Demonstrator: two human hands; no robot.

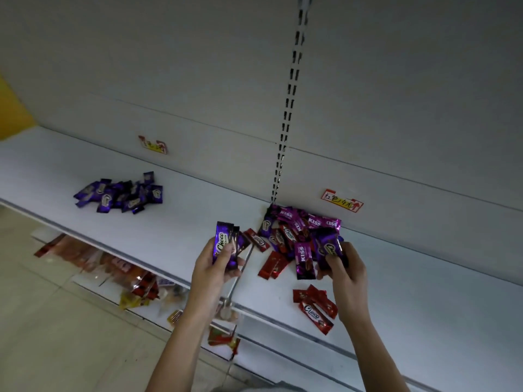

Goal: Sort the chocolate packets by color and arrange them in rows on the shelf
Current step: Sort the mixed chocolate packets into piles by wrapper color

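My left hand (213, 267) grips a small stack of purple Choco packets (224, 244), held upright over the white shelf (169, 233). My right hand (346, 267) pinches another purple Choco packet (328, 248) at the near edge of a mixed pile (294, 236) of purple, magenta KISS and red packets. A sorted heap of purple packets (120, 193) lies far left on the shelf. A few red Choco packets (315, 308) lie near the shelf's front edge, below my right hand.
Two price tags (341, 200) (154, 145) stick to the back panel. A slotted upright rail (288, 114) runs up the back wall. A lower shelf (127, 281) holds assorted snack bags. Tiled floor lies at the left.
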